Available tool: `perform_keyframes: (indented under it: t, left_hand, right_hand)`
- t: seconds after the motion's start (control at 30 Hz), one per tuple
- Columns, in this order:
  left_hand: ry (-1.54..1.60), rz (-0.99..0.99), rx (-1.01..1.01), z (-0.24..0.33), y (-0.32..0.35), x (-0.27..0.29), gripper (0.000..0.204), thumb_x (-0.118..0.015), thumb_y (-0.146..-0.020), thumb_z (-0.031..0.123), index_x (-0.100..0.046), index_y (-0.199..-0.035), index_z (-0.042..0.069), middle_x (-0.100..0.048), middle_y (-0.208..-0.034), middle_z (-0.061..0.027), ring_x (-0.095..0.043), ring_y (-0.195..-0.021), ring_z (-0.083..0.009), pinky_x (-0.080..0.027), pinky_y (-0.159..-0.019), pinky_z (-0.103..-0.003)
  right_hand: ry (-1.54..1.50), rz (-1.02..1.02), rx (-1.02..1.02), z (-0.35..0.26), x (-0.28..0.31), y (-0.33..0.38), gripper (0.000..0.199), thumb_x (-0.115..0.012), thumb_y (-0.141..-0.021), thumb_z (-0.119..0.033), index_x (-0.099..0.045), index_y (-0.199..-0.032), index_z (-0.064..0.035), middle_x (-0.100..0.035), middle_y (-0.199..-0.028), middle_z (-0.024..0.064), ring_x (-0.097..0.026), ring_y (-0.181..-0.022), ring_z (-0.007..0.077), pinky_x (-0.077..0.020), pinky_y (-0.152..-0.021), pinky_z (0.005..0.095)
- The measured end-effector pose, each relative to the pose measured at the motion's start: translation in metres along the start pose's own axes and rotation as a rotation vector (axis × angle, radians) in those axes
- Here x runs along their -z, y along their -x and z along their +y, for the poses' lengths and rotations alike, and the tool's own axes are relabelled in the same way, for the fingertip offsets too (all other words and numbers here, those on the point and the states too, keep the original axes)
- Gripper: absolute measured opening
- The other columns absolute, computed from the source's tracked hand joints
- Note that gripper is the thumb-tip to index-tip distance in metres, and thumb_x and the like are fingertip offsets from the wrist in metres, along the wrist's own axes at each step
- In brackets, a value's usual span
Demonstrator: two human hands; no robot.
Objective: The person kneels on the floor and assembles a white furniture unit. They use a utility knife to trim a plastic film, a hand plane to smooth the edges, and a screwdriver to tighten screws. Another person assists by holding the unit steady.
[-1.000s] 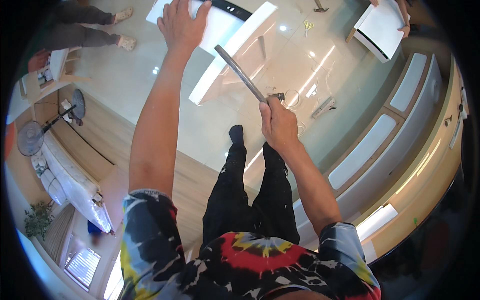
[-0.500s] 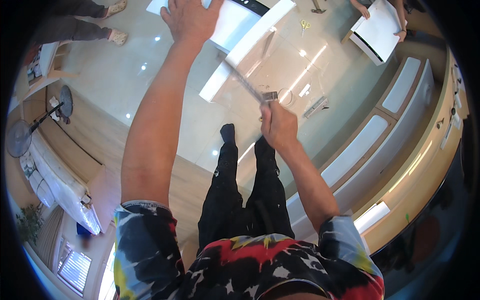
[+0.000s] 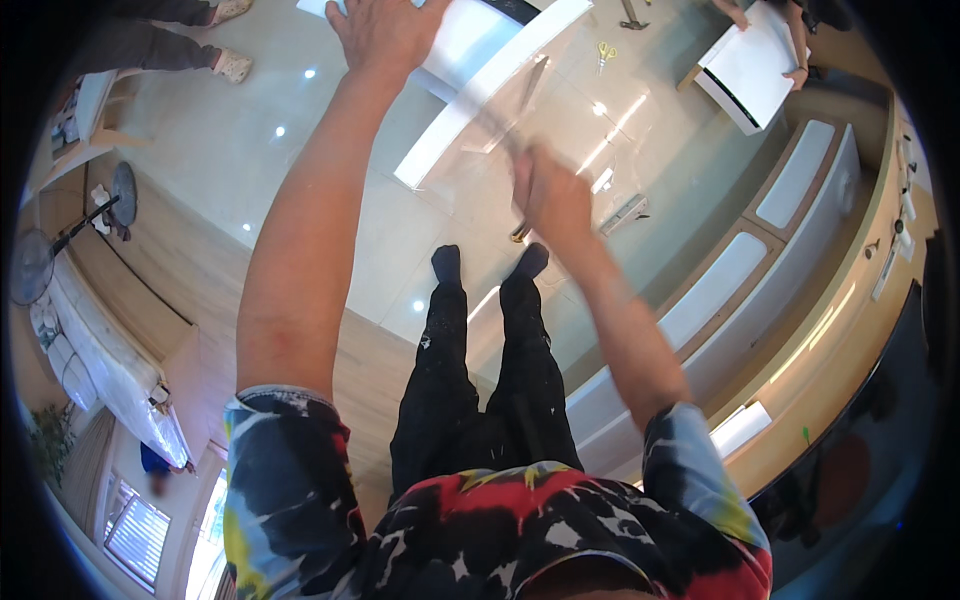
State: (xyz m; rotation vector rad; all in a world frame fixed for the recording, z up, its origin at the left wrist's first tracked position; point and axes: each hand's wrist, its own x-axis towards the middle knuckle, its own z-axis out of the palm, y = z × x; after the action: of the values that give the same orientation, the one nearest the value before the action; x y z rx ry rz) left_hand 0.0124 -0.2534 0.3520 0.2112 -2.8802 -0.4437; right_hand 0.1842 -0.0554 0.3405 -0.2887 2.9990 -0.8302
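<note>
A white board assembly (image 3: 470,45) with a dark strip along its far edge stands on the floor ahead of me; its long narrow white edge panel (image 3: 450,130) runs diagonally. On its top left part lies my left hand (image 3: 385,35), fingers spread. My right hand (image 3: 555,195) is closed around a thin, grey, long tool (image 3: 492,122), smeared by motion, so its exact kind does not show. The tool reaches from the fist up and left toward the narrow panel; whether it touches the panel, I cannot tell.
Scissors (image 3: 604,58) and a hammer (image 3: 632,15) lie on the tiles, with a metal bracket-like piece (image 3: 627,214) nearer. At far right another person's hands hold a white drawer-like box (image 3: 750,70). A long cabinet (image 3: 790,230) flanks my right; another person's shoes (image 3: 233,66) are at upper left.
My right hand and its tool have shifted up and slightly left, blurring more. My left hand stays on the white assembly. The other person's white box has moved slightly.
</note>
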Motion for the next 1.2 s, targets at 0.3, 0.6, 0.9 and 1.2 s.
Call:
perform_keyframes:
  t: [0.3, 0.6, 0.9, 1.2]
  left_hand:
    - [0.043, -0.033, 0.046, 0.003, 0.006, 0.006, 0.068, -0.056, -0.091, 0.059, -0.050, -0.143, 0.014, -0.040, -0.150, -0.0213, -0.029, -0.143, -0.0414, -0.018, -0.117, -0.059]
    - [0.064, -0.012, 0.067, 0.003, 0.004, 0.008, 0.069, -0.057, -0.091, 0.059, -0.051, -0.143, 0.013, -0.040, -0.150, -0.0219, -0.029, -0.143, -0.0417, -0.017, -0.117, -0.059]
    - [0.098, -0.038, 0.062, 0.005, 0.005, 0.001, 0.068, -0.054, -0.093, 0.058, -0.050, -0.144, 0.014, -0.039, -0.151, -0.0204, -0.026, -0.145, -0.0399, -0.015, -0.118, -0.059]
    - [0.132, 0.030, 0.023, 0.017, 0.002, 0.001, 0.064, -0.056, -0.093, 0.055, -0.052, -0.141, 0.013, -0.042, -0.148, -0.0216, -0.030, -0.143, -0.0416, -0.017, -0.117, -0.060]
  right_hand:
    - [-0.007, -0.223, -0.080, 0.004, 0.013, 0.065, 0.025, -0.059, -0.096, -0.026, -0.055, -0.086, -0.0038, -0.064, -0.070, 0.0228, -0.064, -0.066, 0.0438, -0.0509, -0.058, 0.0516]
    - [-0.012, -0.028, -0.081, 0.002, 0.046, 0.051, 0.025, -0.057, -0.099, -0.027, -0.054, -0.087, -0.0048, -0.060, -0.060, 0.0194, -0.062, -0.055, 0.0407, -0.0488, -0.052, 0.0509]
    - [0.176, -0.045, -0.083, -0.012, 0.061, -0.035, 0.032, -0.050, -0.102, -0.031, -0.052, -0.085, -0.0040, -0.062, -0.063, 0.0221, -0.063, -0.057, 0.0418, -0.0500, -0.050, 0.0483]
    - [0.198, -0.016, -0.077, -0.007, 0.067, -0.062, 0.032, -0.052, -0.101, -0.031, -0.052, -0.084, -0.0045, -0.060, -0.061, 0.0245, -0.061, -0.056, 0.0444, -0.0496, -0.052, 0.0507]
